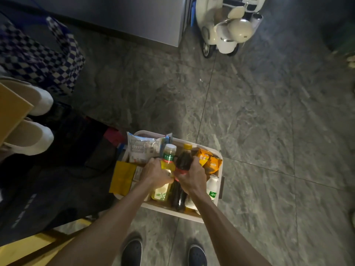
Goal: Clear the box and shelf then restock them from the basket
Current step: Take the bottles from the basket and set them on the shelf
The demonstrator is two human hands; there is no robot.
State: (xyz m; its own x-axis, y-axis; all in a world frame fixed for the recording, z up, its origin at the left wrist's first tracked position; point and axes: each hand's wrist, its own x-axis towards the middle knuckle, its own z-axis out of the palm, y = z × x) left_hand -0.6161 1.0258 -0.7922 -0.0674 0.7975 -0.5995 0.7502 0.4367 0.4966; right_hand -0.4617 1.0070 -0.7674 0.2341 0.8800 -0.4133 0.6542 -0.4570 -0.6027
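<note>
Basket (pixel 220 170) on grey marble-look floor tiles (pixel 269 121); toy scooter (pixel 226 25) beyond.

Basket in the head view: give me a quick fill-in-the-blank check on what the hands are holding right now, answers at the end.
1. The left hand grips the bottle of yellow drink, whose cap is ____.
2. The right hand grips the dark bottle, whose cap is ____.
3. The orange snack packet lies in the basket on the ____ hand's side.
4. The small white bottle carries a ____ label.

Missing words: white; yellow; right; green
</note>
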